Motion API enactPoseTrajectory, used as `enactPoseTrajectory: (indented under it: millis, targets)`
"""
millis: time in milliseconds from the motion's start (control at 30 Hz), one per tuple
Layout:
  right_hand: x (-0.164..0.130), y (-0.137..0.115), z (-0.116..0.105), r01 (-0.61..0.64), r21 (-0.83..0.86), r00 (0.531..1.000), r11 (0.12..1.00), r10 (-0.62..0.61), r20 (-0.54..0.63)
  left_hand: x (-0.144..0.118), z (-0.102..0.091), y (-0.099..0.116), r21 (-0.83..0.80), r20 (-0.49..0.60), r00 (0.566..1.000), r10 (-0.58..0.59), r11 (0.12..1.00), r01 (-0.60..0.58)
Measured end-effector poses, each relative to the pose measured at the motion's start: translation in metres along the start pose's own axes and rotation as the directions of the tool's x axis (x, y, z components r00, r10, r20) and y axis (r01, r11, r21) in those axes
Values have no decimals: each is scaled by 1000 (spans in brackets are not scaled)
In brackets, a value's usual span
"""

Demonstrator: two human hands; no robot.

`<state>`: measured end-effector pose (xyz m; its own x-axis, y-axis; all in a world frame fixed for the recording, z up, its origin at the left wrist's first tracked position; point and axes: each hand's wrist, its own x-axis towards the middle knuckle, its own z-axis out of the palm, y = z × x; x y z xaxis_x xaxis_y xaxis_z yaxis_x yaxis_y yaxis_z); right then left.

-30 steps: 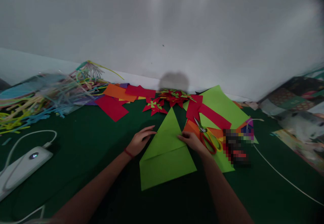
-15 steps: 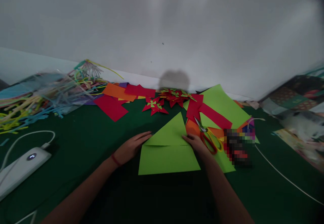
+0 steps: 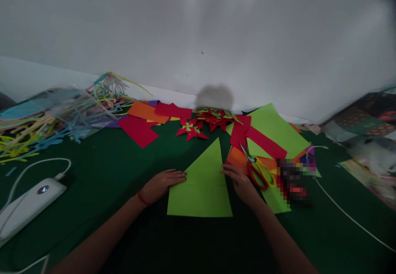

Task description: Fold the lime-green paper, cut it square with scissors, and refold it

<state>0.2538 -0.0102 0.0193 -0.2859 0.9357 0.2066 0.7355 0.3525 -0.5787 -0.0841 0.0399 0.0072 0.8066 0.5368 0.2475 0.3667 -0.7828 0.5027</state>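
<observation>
Lime-green folded paper triangle (image 3: 202, 185) lies flat on the dark green bench (image 3: 102, 171), near its front middle, apex pointing toward the far wall. Left hand (image 3: 161, 184) lies flat and open on the cloth, fingertips touching the triangle's left edge, a red band at the wrist. Right hand (image 3: 239, 181) presses loosely spread fingers at the triangle's right edge; neither grip closes round anything. Just beside the right hand, red-and-yellow-handled scissors (image 3: 258, 170) rest on orange and green sheets. Toward the far edge sit red-and-green paper pinwheels (image 3: 192, 129) and flat red paper squares (image 3: 137, 130). At the far left corner, a tangle of coloured strips (image 3: 46, 121); at the left edge, a white power bank (image 3: 27, 206) with its cable.
</observation>
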Motion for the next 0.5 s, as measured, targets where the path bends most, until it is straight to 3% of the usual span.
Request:
enactPoseTrajectory:
  millis: [67,133,300,500]
  targets:
    - [-8,-3,1,98,-83,986,992,-85,146,-2,-1,0,-2,45,999,-10,1000,10]
    - [-13,-5,2,131,-119,970,984,-102,221,-2,-4,0,-7,77,997,-11,1000,12]
    - [-18,0,1,137,-55,961,989,-119,248,-5,-10,6,71,151,988,-1,997,-10]
    - [-20,5,3,127,-52,963,990,-111,247,-18,-6,18,247,9,998,67,967,-68]
